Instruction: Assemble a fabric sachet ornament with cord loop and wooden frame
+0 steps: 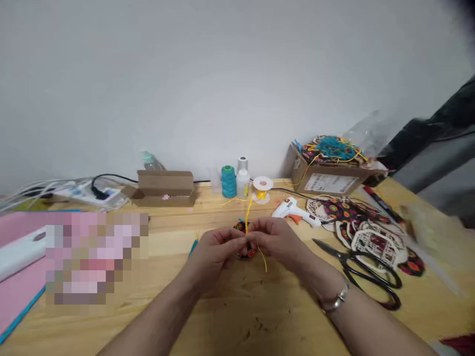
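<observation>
My left hand [215, 248] and my right hand [274, 241] meet over the middle of the wooden table [230, 316], fingers pinched together. Between them sits a small round ornament [245, 241] of dark patterned fabric with red dots. A yellow cord [249, 211] runs from my fingertips up to a white spool [262, 187] at the back, and a loose end hangs down past my right hand. Both hands pinch the cord and the ornament. A silver bracelet is on my right wrist.
Black scissors [365, 272] and several patterned cutouts [371, 232] lie at right, a white glue gun [295, 210] behind them. A teal thread spool [228, 181], a white bottle [243, 178], two cardboard boxes [163, 188] [326, 170] and cables line the wall. Pink sheets lie at left.
</observation>
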A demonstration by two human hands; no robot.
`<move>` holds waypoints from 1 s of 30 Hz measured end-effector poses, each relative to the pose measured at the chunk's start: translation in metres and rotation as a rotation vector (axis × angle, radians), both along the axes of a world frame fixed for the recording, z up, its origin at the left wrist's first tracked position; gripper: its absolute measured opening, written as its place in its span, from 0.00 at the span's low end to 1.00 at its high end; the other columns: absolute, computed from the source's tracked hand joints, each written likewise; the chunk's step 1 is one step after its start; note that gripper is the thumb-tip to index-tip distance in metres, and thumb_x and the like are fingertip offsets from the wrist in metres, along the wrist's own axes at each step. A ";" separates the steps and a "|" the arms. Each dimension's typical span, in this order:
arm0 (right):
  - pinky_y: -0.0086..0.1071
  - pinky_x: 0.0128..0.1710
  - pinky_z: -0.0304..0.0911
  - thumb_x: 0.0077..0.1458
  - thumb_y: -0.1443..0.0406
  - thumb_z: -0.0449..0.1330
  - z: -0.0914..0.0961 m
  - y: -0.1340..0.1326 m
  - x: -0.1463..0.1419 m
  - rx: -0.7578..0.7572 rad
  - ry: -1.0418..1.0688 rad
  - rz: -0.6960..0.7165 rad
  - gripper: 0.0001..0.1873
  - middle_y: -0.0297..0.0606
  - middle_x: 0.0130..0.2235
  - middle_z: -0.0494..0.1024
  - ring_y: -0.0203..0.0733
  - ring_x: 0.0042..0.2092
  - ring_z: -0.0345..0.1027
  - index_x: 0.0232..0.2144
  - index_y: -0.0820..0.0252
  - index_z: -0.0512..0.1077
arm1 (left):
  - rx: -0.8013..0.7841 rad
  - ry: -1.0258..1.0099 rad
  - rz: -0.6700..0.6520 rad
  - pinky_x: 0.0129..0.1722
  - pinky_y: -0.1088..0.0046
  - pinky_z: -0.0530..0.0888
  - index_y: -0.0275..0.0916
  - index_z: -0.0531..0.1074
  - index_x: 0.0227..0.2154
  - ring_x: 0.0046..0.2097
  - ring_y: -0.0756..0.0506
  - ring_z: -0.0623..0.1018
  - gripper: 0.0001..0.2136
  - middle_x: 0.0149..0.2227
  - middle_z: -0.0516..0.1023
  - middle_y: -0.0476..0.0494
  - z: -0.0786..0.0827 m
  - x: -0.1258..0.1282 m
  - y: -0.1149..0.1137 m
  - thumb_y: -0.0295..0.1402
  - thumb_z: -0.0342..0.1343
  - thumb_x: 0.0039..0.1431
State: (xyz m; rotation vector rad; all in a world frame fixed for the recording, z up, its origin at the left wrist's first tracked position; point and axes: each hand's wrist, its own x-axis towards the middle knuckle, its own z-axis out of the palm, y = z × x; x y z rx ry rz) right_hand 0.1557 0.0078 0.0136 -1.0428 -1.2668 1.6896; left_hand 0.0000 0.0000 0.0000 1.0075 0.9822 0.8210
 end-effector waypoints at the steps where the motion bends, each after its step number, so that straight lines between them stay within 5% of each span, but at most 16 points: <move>1: 0.22 0.15 0.45 0.41 0.71 0.56 0.000 0.000 0.000 -0.004 -0.012 -0.003 0.05 0.24 0.15 0.67 0.23 0.16 0.52 0.18 0.62 0.65 | -0.001 0.002 -0.003 0.17 0.79 0.48 0.33 0.74 0.23 0.18 0.59 0.57 0.08 0.21 0.73 0.50 0.001 0.000 -0.001 0.34 0.62 0.48; 10: 0.25 0.23 0.56 0.44 0.66 0.59 -0.007 0.001 0.002 0.029 -0.099 -0.048 0.05 0.30 0.22 0.73 0.30 0.22 0.63 0.27 0.63 0.71 | 0.017 0.014 0.060 0.16 0.79 0.47 0.34 0.74 0.22 0.17 0.59 0.56 0.07 0.19 0.72 0.51 0.002 -0.001 0.001 0.33 0.61 0.49; 14: 0.28 0.30 0.60 0.48 0.67 0.57 -0.008 0.002 0.006 0.200 -0.307 -0.065 0.08 0.34 0.29 0.77 0.34 0.29 0.66 0.31 0.62 0.74 | 0.003 0.003 0.148 0.15 0.81 0.48 0.34 0.75 0.24 0.16 0.59 0.56 0.06 0.19 0.72 0.51 0.001 -0.002 0.002 0.33 0.61 0.48; 22: 0.26 0.23 0.53 0.54 0.63 0.55 -0.008 -0.007 0.005 0.530 -0.624 -0.225 0.10 0.31 0.21 0.71 0.32 0.24 0.61 0.24 0.60 0.71 | -0.049 -0.033 0.314 0.14 0.83 0.50 0.32 0.76 0.28 0.15 0.60 0.57 0.10 0.21 0.76 0.48 0.001 0.000 0.003 0.34 0.64 0.44; 26: 0.27 0.25 0.54 0.57 0.63 0.53 -0.011 -0.019 -0.002 0.805 -0.736 -0.248 0.10 0.33 0.24 0.73 0.33 0.25 0.63 0.27 0.61 0.71 | -0.084 -0.093 0.342 0.13 0.84 0.49 0.32 0.76 0.27 0.14 0.60 0.56 0.11 0.16 0.73 0.51 0.001 0.002 0.004 0.34 0.65 0.41; 30: 0.31 0.25 0.52 0.57 0.69 0.52 -0.019 -0.027 -0.008 1.287 -0.944 -0.190 0.09 0.37 0.24 0.72 0.37 0.26 0.63 0.27 0.63 0.69 | -0.138 -0.153 0.354 0.12 0.85 0.49 0.32 0.75 0.26 0.14 0.61 0.56 0.10 0.18 0.75 0.49 -0.001 0.004 0.001 0.33 0.66 0.40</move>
